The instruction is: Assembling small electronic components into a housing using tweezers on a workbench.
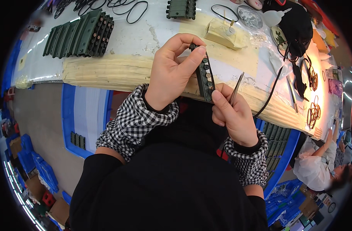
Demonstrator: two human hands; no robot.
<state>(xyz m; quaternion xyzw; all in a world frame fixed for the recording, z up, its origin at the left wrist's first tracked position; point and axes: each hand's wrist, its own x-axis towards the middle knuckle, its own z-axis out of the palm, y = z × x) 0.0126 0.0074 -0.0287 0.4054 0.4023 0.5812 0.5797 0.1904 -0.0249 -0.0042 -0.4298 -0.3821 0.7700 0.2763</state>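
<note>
Your left hand (pixel 170 73) is closed in a pinch, thumb and fingers on the far end of a dark green strip (pixel 204 81) set with a row of small wheels. Your right hand (pixel 233 111) has a pair of tweezers (pixel 237 89) gripped in it, tips pointing away from you, and its thumb and forefinger meet at the strip's near end; how firmly they press there, you cannot tell from this view.

The strip sits between your two hands, at the front edge of the table (pixel 133 40). Its long axis runs away from you, leaning a little left at the far end. From your left palm it lies to the right; from your right hand, ahead and to the left. Your left hand is nearer the far end, your right the near one. A thin black band (pixel 210 71) runs along the wheels on the strip's right side.

Farther out, a yellow block (pixel 226 35) stands ahead and to the right, and a stack of green pieces (pixel 74 36) stands well to the left.
</note>
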